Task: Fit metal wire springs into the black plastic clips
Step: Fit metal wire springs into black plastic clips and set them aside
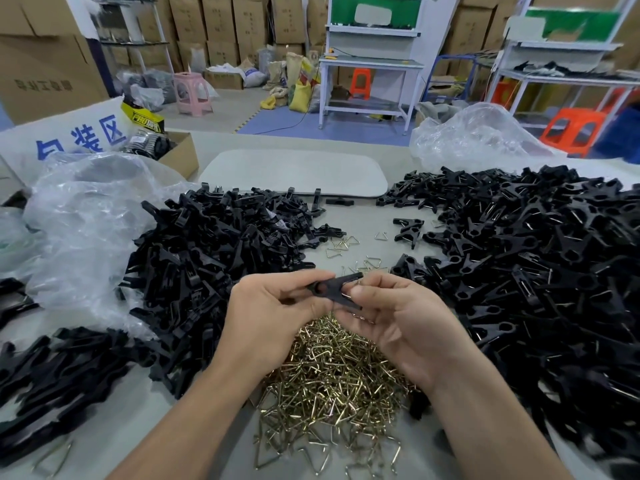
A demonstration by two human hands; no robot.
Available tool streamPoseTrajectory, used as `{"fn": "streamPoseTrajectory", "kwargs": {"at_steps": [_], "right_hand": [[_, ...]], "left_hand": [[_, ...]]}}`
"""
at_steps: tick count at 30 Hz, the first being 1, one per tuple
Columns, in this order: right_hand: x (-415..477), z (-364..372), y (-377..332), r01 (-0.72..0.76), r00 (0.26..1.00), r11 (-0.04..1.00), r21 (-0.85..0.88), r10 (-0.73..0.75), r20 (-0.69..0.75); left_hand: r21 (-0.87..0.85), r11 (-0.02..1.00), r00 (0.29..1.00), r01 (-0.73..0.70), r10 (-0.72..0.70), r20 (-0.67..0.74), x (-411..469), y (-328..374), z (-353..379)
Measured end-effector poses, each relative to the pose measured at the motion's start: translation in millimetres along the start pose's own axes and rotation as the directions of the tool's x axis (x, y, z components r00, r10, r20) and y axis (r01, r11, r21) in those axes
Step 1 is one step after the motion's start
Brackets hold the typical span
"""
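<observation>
A crumpled clear plastic bag (90,216) lies on the left of the grey table (367,220), and a 2nd clear bag (478,140) sits at the far right. Between them a white rounded board (294,174) lies flat. An open cardboard box (181,155) stands beside a white sign (69,140) with blue characters. Beyond are a pink stool (190,91), yellow sacks (299,95), a white workbench (370,62) and stacked cartons (225,22).

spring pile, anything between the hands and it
Nothing visible does. The left hand and right hand both pinch one clip above the far edge of the spring pile. No bag or loose clip lies between them and the springs.
</observation>
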State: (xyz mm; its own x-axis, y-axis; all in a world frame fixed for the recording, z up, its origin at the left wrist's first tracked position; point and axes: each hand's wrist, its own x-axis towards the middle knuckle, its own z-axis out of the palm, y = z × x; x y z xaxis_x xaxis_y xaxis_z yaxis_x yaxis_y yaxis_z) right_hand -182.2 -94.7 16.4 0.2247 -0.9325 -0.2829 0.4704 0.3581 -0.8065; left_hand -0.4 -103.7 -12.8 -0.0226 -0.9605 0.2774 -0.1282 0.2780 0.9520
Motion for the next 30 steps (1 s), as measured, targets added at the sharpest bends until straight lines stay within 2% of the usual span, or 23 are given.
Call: {"fn": "streamPoseTrajectory", "kwargs": {"at_steps": [2, 4, 7, 10, 12, 15, 18, 24, 30], "right_hand": [[-3, -4, -2, -0.115, 0.983, 0.983, 0.142, 0.092, 0.160], [-4, -7, -2, -0.178, 0.941, 0.967, 0.184, 0.112, 0.320], [-4, -6, -2, -0.184, 0.875, 0.978, 0.099, 0.117, 0.470], [-3, -5, -1, -0.168, 0.852, 0.983, 0.079, 0.105, 0.513], [-1, -5, 2, -0.140, 0.882, 0.988, 0.065, 0.095, 0.462], [2, -4, 4, -0.077, 0.955, 0.996, 0.034, 0.064, 0.288], [5, -3, 5, -0.035, 0.995, 0.999, 0.035, 0.031, 0.098], [7, -4, 4, 0.050, 0.998, 0.993, 0.106, -0.044, -0.054], [6, -3, 5, 0.118, 0.988, 0.978, 0.172, -0.099, -0.117]], "left_hand": [[-0.140, 0.990, 0.998, -0.009, 0.018, 0.061, 0, 3, -1], [-0.226, 0.973, 0.990, -0.040, 0.070, 0.126, 1, 6, -3], [-0.161, 0.982, 0.976, -0.098, 0.126, 0.177, 2, 5, -3], [-0.068, 0.990, 0.980, -0.123, 0.132, 0.150, 3, 0, -1], [0.008, 0.991, 0.984, -0.134, 0.132, 0.117, 3, -2, 0], [0.082, 0.985, 0.987, -0.151, 0.145, 0.070, 3, -1, -1], [0.023, 0.995, 0.994, -0.102, 0.103, -0.043, 3, 2, -6], [-0.138, 0.990, 0.969, -0.005, -0.029, -0.247, 9, 4, -13], [-0.159, 0.987, 0.943, -0.010, -0.043, -0.329, 10, 2, -19]]}}
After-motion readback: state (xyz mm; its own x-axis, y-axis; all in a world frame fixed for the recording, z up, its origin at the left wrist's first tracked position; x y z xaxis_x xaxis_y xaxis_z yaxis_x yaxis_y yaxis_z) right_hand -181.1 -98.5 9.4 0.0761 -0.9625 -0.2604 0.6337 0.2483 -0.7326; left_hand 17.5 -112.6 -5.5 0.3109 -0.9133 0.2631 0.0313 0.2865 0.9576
